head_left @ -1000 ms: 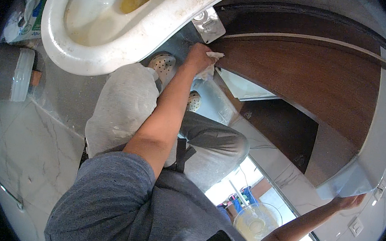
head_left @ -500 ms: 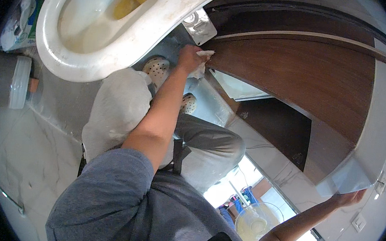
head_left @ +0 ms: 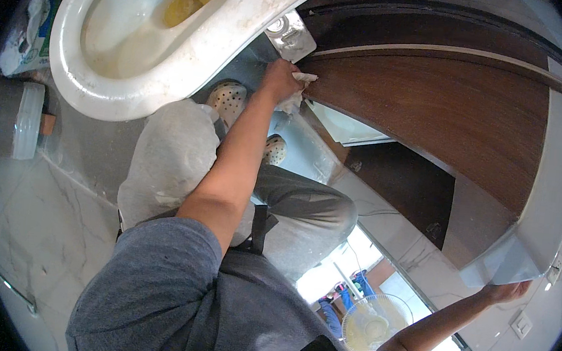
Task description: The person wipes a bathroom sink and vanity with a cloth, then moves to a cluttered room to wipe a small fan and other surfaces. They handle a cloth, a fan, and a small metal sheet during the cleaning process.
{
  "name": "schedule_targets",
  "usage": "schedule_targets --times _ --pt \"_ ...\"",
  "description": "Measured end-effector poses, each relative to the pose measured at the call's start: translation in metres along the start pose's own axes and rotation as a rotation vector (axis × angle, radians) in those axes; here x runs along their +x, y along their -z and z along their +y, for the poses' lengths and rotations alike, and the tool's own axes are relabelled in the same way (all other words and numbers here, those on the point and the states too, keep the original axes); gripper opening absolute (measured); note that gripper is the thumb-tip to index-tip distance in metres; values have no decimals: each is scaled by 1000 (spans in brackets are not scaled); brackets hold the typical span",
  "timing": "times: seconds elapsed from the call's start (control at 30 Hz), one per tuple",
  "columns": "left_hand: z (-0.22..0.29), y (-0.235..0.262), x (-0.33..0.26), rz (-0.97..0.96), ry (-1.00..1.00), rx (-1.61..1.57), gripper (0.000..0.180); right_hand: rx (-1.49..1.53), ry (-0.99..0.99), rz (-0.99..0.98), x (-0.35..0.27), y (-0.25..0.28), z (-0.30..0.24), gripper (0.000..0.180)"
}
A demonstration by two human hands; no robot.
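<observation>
My left hand is closed on a crumpled white cloth, at the near left corner of a dark brown wooden cabinet. Part of the cloth sticks out above the fingers and part hangs below them. Out to the right, my right hand grips the corner of the cabinet's white top edge, its fingertips partly hidden. The cabinet's underside is open, and its dark inside shows.
A white toilet, stained yellow inside, stands at upper left. A shiny metal fitting lies between toilet and cabinet. At far left are a clear-rimmed bucket and a plastic bag. A glass-like round bowl shows below the cabinet.
My left hand, with the cloth, has shifted slightly up and right along the cabinet's corner. My right hand stays at the white edge.
</observation>
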State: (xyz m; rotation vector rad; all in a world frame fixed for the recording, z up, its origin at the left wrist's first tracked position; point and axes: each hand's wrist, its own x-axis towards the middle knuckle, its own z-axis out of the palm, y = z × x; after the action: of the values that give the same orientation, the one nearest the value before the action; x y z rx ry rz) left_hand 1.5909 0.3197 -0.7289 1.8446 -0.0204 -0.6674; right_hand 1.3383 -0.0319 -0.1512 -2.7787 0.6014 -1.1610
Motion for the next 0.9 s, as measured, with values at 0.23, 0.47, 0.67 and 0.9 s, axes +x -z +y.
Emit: schedule_targets --times 0.23,0.47,0.67,0.9 --pt "2 -3 -7 57 -13 30 33 -41 -20 12 -2 -3 -7 53" --pt "9 1 -14 5 -43 -51 24 82 9 -12 -5 -15 -23 51" --pt "18 -26 -29 399 -115 -96 24 63 61 -36 -6 -42 -51 36" --pt "180 4 -74 210 -449 -491 12 70 32 -1 -5 -70 -68 27"
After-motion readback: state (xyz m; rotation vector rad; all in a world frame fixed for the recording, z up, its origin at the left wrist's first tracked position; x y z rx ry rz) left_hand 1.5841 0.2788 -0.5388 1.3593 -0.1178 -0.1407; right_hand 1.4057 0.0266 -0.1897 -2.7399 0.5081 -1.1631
